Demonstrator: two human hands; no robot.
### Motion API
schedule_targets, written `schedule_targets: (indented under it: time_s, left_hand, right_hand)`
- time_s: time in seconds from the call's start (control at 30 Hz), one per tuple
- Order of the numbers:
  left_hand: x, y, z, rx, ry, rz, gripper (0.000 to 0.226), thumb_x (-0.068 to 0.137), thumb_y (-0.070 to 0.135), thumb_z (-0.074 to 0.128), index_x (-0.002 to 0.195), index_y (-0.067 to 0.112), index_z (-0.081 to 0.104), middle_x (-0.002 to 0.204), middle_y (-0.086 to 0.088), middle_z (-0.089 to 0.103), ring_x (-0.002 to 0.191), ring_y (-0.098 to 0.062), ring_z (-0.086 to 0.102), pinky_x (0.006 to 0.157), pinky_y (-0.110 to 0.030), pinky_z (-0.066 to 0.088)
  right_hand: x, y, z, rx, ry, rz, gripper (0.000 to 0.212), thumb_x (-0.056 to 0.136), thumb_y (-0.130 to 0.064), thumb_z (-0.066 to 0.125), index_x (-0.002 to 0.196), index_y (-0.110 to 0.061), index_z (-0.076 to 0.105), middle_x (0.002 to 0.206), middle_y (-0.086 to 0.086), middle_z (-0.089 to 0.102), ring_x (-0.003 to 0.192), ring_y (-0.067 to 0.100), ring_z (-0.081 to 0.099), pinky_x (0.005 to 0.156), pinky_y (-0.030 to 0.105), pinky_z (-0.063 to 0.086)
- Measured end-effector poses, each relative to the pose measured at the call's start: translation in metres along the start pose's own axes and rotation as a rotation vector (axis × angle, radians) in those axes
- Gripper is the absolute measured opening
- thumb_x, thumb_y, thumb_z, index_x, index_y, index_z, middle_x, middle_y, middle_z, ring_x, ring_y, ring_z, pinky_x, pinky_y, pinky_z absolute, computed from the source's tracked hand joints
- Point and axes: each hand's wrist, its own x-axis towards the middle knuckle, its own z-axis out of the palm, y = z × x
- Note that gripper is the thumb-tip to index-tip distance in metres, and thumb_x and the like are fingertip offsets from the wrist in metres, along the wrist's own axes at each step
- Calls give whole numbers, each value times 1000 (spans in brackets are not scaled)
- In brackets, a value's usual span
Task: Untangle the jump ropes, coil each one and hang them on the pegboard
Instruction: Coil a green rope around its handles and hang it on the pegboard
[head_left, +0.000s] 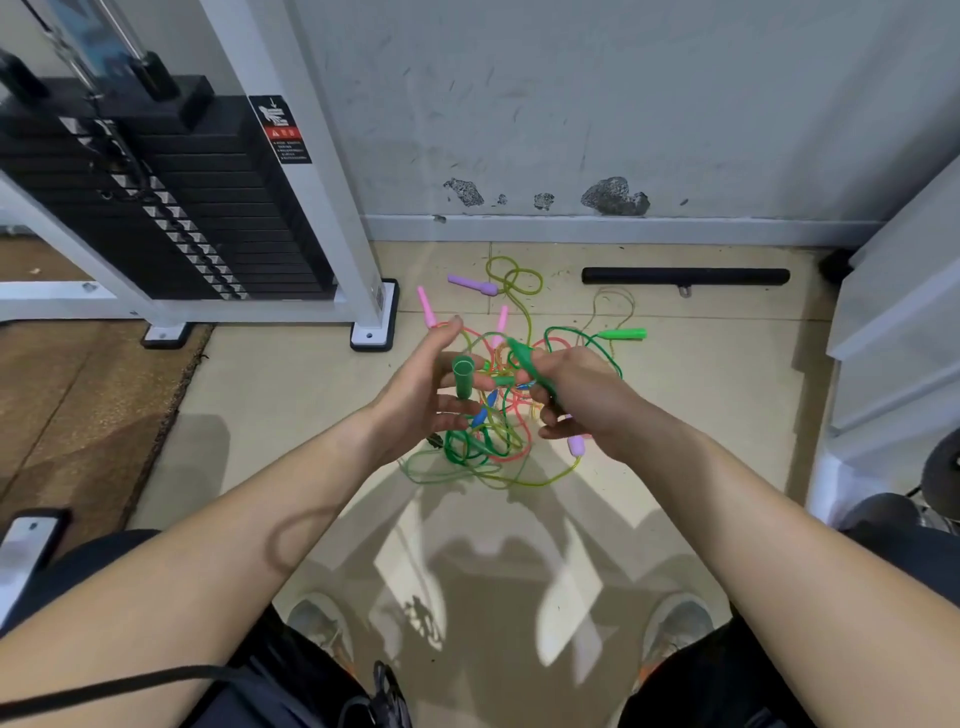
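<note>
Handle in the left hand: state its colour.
The handle in the left hand is green; the head view shows it.

On black weight stack (171, 208), just left of white steel upright (311, 156): black rectangular warning sticker (281, 130). White hand pictogram under an arrow, red band with warning triangle below. Small white print too blurred to read.
</note>
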Motion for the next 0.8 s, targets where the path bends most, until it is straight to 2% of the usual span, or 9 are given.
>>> schedule_targets:
  time_s: [0.07, 0.17, 0.23, 0.3, 0.4, 0.57, 0.63, 0.7, 0.8]
  left_hand:
    - [0, 3, 0, -97, 13, 9, 56, 101, 53, 39, 115, 6, 67, 108, -11, 73, 77, -28, 64, 60, -29, 52]
    - [0, 1, 1, -19, 2, 177, 20, 101, 14, 52, 109, 10, 70, 121, -16, 70, 91, -25, 70, 72, -27, 58]
    - [1, -4, 1, 67, -35, 259, 23, 101, 4, 52, 113, 14, 69, 122, -8, 71, 105, -23, 69, 87, -30, 59]
    - [0, -9, 3, 107, -61, 316, 25, 101, 4, 53, 121, 12, 65, 120, -3, 73, 109, -22, 68, 96, -37, 56]
    - [-1, -11, 7, 158, -59, 394, 27, 99, 3, 58, 125, 10, 62, 119, -4, 73, 115, -22, 67, 99, -39, 55]
    - [3, -15, 7, 417, -28, 571, 33, 93, -4, 62, 122, 11, 64, 119, 1, 72, 118, -9, 64, 91, -34, 54]
    - [2, -16, 5, 541, -41, 610, 32, 93, 7, 65, 124, 16, 65, 120, 7, 70, 111, -13, 68, 87, -33, 55]
    - [0, -16, 4, 693, -27, 634, 34, 92, 23, 65, 125, 24, 65, 117, 13, 71, 100, -14, 71, 89, -38, 56]
    - [-4, -13, 4, 897, -3, 682, 38, 91, 35, 61, 129, 30, 63, 107, 13, 74, 98, -4, 70, 91, -36, 54]
  right_hand:
    - [3, 0, -7, 72, 1, 64, 26, 104, -29, 48, 93, -10, 62, 70, 5, 66, 56, 18, 57, 62, 36, 59]
    - [3, 1, -7, 124, -110, 139, 26, 102, -26, 49, 108, -6, 64, 83, 10, 76, 66, 22, 68, 61, 34, 58]
    - [1, 1, -4, 166, -163, 165, 28, 102, -24, 46, 111, -6, 66, 87, 13, 76, 69, 22, 71, 60, 32, 58]
    - [-1, 0, -2, 206, -208, 178, 28, 101, -23, 45, 105, -7, 68, 86, 14, 76, 72, 24, 72, 61, 32, 58]
    - [-3, -2, -2, 258, -238, 197, 26, 101, -21, 45, 100, -6, 66, 79, 14, 73, 68, 24, 71, 60, 32, 59]
    - [-3, -4, 0, 270, -267, 233, 27, 105, -21, 39, 103, -4, 61, 72, 13, 65, 55, 20, 63, 52, 29, 55]
    - [-3, -3, 0, 213, -260, 238, 27, 105, -22, 38, 102, -6, 60, 71, 11, 61, 50, 17, 53, 46, 25, 49]
    - [-2, -1, 1, 129, -262, 227, 26, 104, -25, 39, 101, -11, 61, 70, 9, 59, 48, 15, 45, 42, 22, 42]
    - [-1, 0, 4, 74, -285, 221, 26, 101, -35, 42, 89, -19, 58, 65, 3, 49, 44, 12, 33, 43, 20, 27]
